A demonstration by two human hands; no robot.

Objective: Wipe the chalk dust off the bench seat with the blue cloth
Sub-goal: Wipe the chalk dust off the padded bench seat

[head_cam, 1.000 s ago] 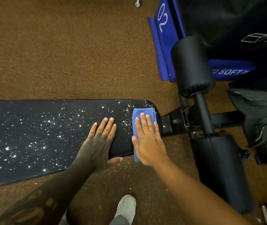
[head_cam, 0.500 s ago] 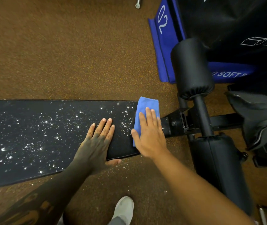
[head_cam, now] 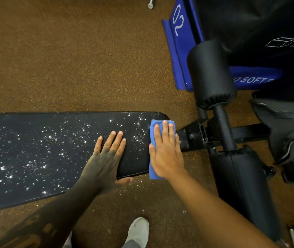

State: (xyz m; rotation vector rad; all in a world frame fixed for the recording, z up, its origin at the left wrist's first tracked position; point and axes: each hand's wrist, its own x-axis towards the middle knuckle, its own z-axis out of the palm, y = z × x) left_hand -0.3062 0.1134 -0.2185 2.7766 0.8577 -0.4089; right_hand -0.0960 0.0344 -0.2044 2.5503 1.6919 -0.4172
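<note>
A: Count, please.

B: Two hands, one blue cloth (head_cam: 153,174), one bench seat (head_cam: 35,149). Two black roller pads (head_cam: 211,74) sit on the frame at the seat's right end, and one grey shoe (head_cam: 139,230) is on the floor (head_cam: 71,59) at the near side. Chalk dust (head_cam: 49,138): specks past counting, thickest left of the left hand (head_cam: 105,161).

A: Hands?

B: The left hand lies flat on the seat with straight fingers, grasping nothing, its thumb hanging off the near edge. The right hand (head_cam: 166,153) is flat too, fingers straight and together, pressing the cloth down on the seat's right end (no curl round it, a palm press).

A: Change from half a second ago?

B: Cloth and right hand have come back toward the near edge. Then the cloth's far end lay over the seat's far edge. Now it stops short of that edge, and its near end hangs past the near edge. The left hand has stayed put.

A: Edges and room?

B: The cloth's right side follows the seat's rounded right end, just beside the frame bracket (head_cam: 192,136). The left hand lies just beside the cloth, with a strip of speckled seat between them. Leftward the seat runs on to the picture's edge, dusted throughout. Brown floor lies open beyond the far edge, and a blue mat (head_cam: 180,51) sits by the far roller pad.
</note>
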